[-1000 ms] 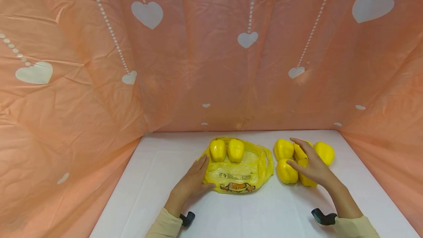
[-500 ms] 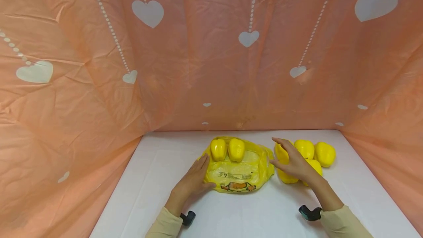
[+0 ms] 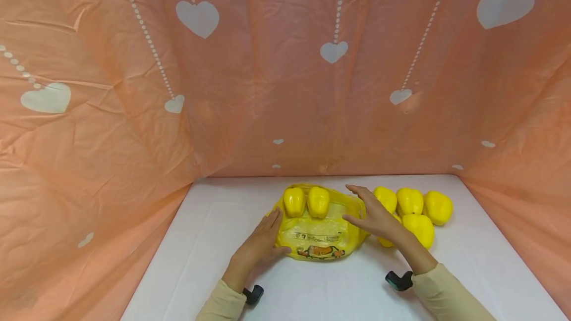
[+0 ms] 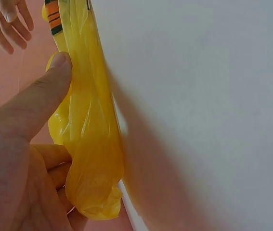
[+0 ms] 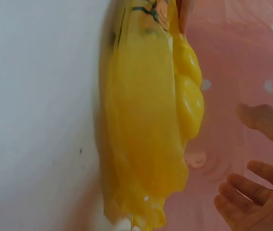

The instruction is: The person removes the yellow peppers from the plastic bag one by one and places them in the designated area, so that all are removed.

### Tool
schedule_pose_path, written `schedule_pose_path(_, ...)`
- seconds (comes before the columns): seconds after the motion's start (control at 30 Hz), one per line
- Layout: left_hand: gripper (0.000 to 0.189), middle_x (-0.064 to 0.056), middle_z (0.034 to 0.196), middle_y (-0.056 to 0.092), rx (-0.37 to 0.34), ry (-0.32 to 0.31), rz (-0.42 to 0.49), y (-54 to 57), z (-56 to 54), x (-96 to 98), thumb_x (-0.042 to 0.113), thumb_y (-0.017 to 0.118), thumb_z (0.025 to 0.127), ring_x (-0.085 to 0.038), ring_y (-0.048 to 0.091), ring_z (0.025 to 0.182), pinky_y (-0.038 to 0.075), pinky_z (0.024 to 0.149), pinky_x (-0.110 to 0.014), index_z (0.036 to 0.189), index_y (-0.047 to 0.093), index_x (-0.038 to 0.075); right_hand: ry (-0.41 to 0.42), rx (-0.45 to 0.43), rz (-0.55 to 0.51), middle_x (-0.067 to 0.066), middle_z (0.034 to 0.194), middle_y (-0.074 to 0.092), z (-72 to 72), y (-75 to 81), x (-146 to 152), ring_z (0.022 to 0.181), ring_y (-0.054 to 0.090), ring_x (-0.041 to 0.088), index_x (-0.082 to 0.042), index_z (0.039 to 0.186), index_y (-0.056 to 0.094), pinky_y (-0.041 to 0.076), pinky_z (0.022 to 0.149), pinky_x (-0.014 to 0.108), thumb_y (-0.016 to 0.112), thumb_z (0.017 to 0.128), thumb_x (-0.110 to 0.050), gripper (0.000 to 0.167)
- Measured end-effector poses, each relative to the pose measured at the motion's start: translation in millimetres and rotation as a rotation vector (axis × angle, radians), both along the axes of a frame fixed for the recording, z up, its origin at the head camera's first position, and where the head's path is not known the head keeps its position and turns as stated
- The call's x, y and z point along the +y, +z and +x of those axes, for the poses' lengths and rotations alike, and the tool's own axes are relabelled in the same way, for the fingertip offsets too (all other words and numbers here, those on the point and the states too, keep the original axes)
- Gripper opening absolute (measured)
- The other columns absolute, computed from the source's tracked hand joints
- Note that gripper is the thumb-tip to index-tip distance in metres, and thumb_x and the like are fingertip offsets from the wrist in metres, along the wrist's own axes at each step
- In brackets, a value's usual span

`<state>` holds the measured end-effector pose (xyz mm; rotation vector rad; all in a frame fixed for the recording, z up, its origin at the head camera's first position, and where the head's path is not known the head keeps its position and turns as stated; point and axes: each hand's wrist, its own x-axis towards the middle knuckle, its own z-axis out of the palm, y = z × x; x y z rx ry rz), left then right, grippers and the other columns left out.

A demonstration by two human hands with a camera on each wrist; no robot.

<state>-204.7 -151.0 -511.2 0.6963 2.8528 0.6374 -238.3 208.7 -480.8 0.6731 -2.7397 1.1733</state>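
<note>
A yellow plastic bag [image 3: 312, 229] with printed pictures lies flat on the white table. Two yellow bell peppers [image 3: 318, 203] sit side by side on its far part. My left hand [image 3: 258, 241] rests at the bag's left edge, fingers straight. In the left wrist view its thumb [image 4: 54, 82] touches the yellow plastic. Over the bag's right edge hovers my right hand [image 3: 376, 218], fingers spread; the right wrist view shows nothing in that hand [image 5: 259, 178]. Just right of it several more bell peppers [image 3: 418, 229] stand grouped, one partly hidden behind the hand.
The white table [image 3: 330, 291] ends at the back against a peach curtain [image 3: 303, 113] with white hearts, which also hangs along both sides. A black strap piece [image 3: 253, 294] sits at the left wrist, another [image 3: 398, 281] at the right.
My right hand has moved left, from above the grouped peppers to the bag's right edge, carrying nothing. The left hand and the two peppers on the bag have stayed put.
</note>
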Motion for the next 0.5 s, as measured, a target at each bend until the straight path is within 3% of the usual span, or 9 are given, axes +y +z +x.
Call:
schedule_pose_path(0.23,0.103,-0.024,0.176,0.018,-0.005,-0.003,0.004,0.5,0.8,0.0,0.037,0.083,0.096,-0.039,0.02,0.164,0.019,0.135,-0.052,0.166,0.023,-0.01,0.02,0.006,0.005,0.026,0.159,0.048,-7.6,-3.1,-17.1,0.143,0.048,0.05,-0.004,0.161,0.043,0.043,0.117,0.072,0.086,0.093,-0.023,0.082)
schedule_pose_path(0.5,0.102,-0.024,0.176,0.019,-0.004,0.002,-0.007,3.6,2.0,0.3,0.036,0.083,0.096,-0.039,0.02,0.164,0.018,0.135,-0.051,0.166,0.024,-0.01,0.011,-0.053,0.008,0.026,0.16,0.047,-14.4,-5.3,-36.2,0.148,0.043,0.05,-0.002,0.16,0.043,0.038,0.121,0.071,0.085,0.094,-0.024,0.082)
